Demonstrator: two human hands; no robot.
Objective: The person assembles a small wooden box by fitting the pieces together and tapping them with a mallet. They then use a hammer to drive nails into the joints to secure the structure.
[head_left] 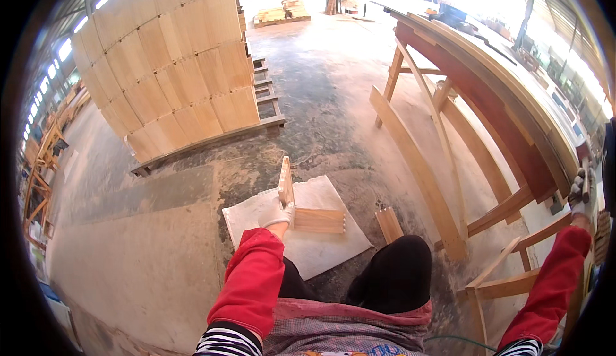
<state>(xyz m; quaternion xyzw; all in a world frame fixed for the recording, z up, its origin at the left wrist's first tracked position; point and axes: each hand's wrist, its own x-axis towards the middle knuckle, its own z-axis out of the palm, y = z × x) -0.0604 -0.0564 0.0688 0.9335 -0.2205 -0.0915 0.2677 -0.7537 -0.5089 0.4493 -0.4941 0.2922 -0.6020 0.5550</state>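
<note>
Plainly, in the head view the left hand (274, 215) does the steadying: gloved and closed, it has hold of the near end of the far board (285, 177), over the middle of the mat (326, 253). From beside that hand the near board (319, 220) runs rightward across the mat, the two boards making a corner. A good grip sits low at this corner, fingertips clear of the joint, so that neither board tips; working inside the mat's edges should spare the wood from the dusty floor (160, 240). Well to the right of the mat, the right hand (580, 189) is at the bench (500, 121), fingers bent; it is so close to the picture's rim that I cannot tell whether it grasps anything. With so wide a reach, better to hold the left wrist firm, lest leaning drag the corner round. Just beside the mat's right edge lies the loose board (389, 225), worth minding underfoot.
</note>
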